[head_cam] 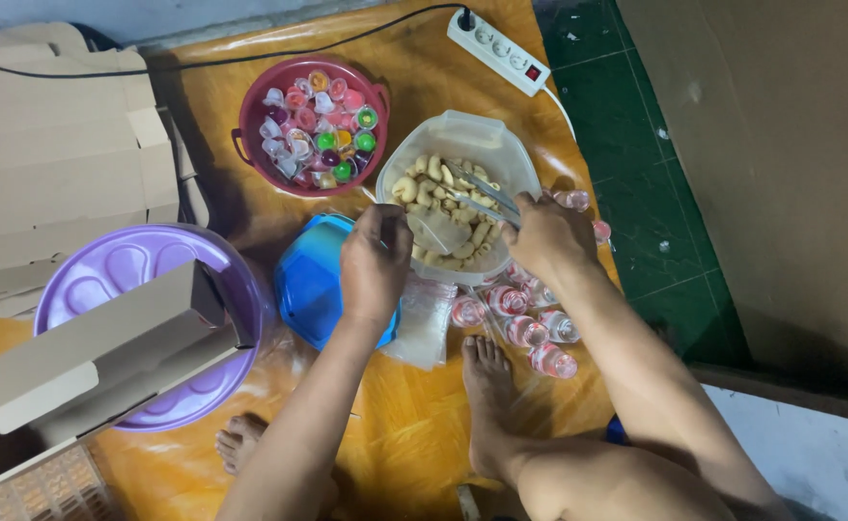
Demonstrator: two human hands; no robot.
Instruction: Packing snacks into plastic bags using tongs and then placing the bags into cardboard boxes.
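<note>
You sit on an orange floor mat (pixel 424 425) with flattened cardboard boxes (pixel 52 145) at ten o'clock and a purple lidded tub (pixel 144 265) at eight o'clock, a folded carton (pixel 96 352) lying across it. At twelve o'clock stands a maroon basin (pixel 250 121) full of small coloured jelly cups, and just right of it the clear container (pixel 462 135) of pale curled snacks, roughly at one o'clock from your hands. A blue lid (pixel 313 280) lies under your left wrist.

Judging by how things lie, the packing is partway: the container holds plenty of snacks, and a stack of empty clear bags (pixel 424 323) waits at six o'clock from it.

Your left hand (pixel 375 265) is closed, pinching open a small clear bag (pixel 440 232) at the container's near rim. Your right hand (pixel 544 236) grips metal tongs (pixel 482 193), whose tips reach to ten o'clock over the snacks, just above that bag.

Small pink-capped bottles (pixel 530 333) lie under your right forearm, near your foot (pixel 486 405).
</note>
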